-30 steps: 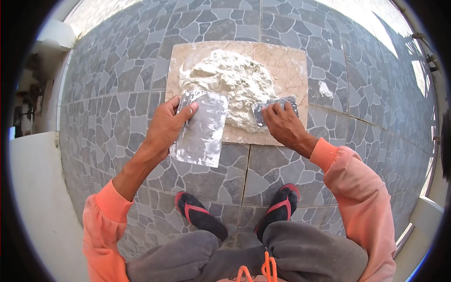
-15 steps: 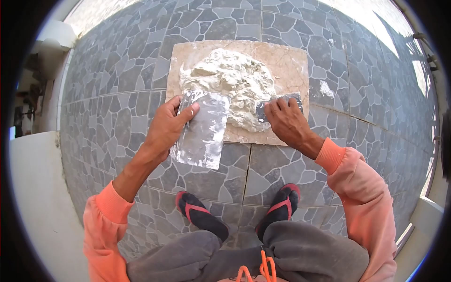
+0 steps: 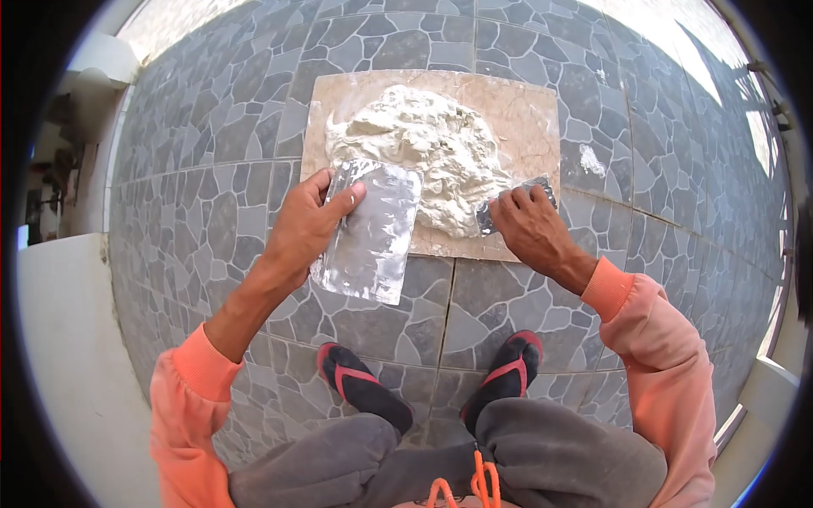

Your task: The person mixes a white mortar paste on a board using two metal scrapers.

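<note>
A mound of wet white putty (image 3: 423,144) lies spread over a square beige tile board (image 3: 529,110) on the floor. My left hand (image 3: 313,216) grips a flat rectangular metal plate (image 3: 373,233) by its left edge, thumb on top. White smears cover the plate, which overlaps the board's lower left and the mound's near edge. Closed around a small dark putty knife (image 3: 542,188) is my right hand (image 3: 533,224), at the board's right side. The knife's left end touches or nearly touches the putty; the fingers hide part of it.
Grey stone-patterned floor tiles (image 3: 212,203) surround the board, with a white splatter (image 3: 591,161) to its right. My feet in red-strapped flip-flops (image 3: 364,381) stand just below the board. A low white wall (image 3: 72,313) runs along the left.
My right hand and the putty knife have moved right and slightly down, drawing some putty toward the board's right side. The left hand and plate have barely shifted.
</note>
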The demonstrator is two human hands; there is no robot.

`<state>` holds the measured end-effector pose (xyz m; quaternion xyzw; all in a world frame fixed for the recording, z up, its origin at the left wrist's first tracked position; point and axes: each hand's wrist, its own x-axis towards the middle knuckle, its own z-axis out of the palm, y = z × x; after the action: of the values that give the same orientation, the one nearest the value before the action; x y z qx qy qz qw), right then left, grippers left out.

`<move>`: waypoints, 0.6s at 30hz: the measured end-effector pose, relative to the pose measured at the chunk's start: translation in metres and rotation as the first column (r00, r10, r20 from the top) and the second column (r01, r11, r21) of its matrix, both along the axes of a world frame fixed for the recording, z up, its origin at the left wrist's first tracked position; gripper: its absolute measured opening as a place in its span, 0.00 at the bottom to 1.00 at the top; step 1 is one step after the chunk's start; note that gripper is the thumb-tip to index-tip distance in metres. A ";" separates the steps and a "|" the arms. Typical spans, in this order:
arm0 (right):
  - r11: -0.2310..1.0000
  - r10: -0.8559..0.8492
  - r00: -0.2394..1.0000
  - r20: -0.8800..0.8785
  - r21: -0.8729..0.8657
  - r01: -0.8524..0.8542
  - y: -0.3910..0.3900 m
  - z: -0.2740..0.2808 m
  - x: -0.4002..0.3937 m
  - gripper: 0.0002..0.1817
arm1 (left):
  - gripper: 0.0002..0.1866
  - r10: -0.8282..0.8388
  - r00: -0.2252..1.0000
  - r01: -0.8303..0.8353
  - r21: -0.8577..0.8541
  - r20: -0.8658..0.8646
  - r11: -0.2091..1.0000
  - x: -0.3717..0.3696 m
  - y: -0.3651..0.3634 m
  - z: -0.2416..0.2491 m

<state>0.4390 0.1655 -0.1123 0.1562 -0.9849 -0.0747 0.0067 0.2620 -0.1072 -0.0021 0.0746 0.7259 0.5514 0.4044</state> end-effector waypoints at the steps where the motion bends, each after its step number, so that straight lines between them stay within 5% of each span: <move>1: 1.000 -0.002 0.999 -0.052 0.009 0.003 0.000 0.005 -0.003 0.13 | 0.19 0.000 1.000 0.000 0.007 -0.001 1.000 -0.001 0.000 0.001; 7: 0.998 -0.007 0.982 0.188 0.065 -0.005 -0.001 0.014 -0.011 0.14 | 0.18 0.031 0.999 -0.031 0.011 0.022 0.999 0.003 0.004 0.007; 10: 0.999 0.031 0.989 -0.148 -0.001 -0.032 -0.003 0.007 -0.019 0.14 | 0.18 0.019 0.999 -0.018 -0.028 0.027 0.999 0.002 0.004 0.007; 15: 0.999 0.032 0.991 0.132 -0.015 -0.031 -0.008 -0.012 -0.015 0.15 | 0.18 -0.026 0.999 0.026 0.003 -0.026 1.000 -0.003 0.002 0.000; 18: 0.998 -0.001 1.000 0.001 -0.067 0.001 -0.012 0.011 -0.020 0.13 | 0.18 -0.003 1.000 0.003 0.003 -0.019 1.000 -0.001 0.000 0.000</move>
<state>0.4192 0.1532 -0.1014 0.1552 -0.9869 -0.0414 0.0116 0.2605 -0.1070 -0.0022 0.0817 0.7288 0.5510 0.3983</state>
